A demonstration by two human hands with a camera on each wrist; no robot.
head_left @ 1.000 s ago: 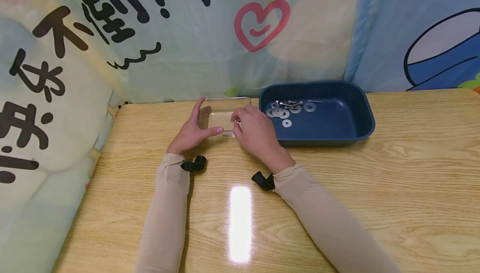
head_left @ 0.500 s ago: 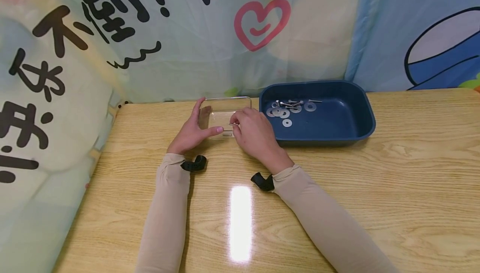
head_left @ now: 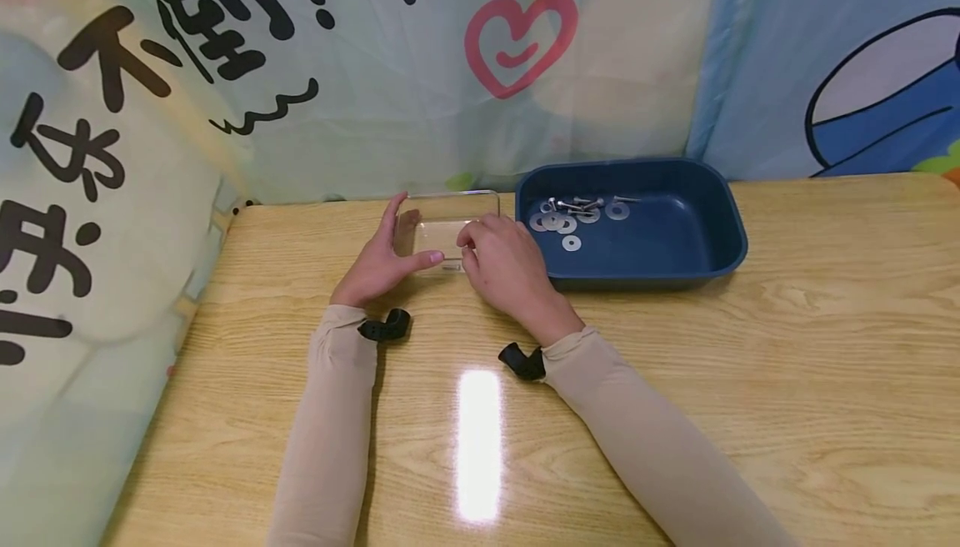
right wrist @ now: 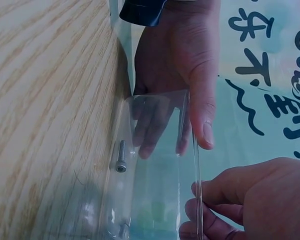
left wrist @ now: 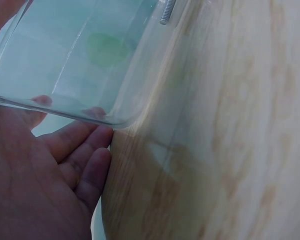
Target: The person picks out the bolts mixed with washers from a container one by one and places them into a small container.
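The left hand [head_left: 382,263] clasps a transparent rectangular box [head_left: 435,234] at upper centre; the right hand [head_left: 506,268] bends over its right end, whether holding anything I cannot tell. A silver metal screw [right wrist: 121,156] lies inside; right of it, a dark-blue rectangular tray [head_left: 660,247] holds screws and washers.

A patch of white glare [head_left: 478,447] marks the brightly lit tabletop [head_left: 825,347]; wrist views look dimmer, hazier.

Backdrop cloth [head_left: 360,143] | black lettering [head_left: 161,52] "不倒!" | (neighbouring characters unclear)
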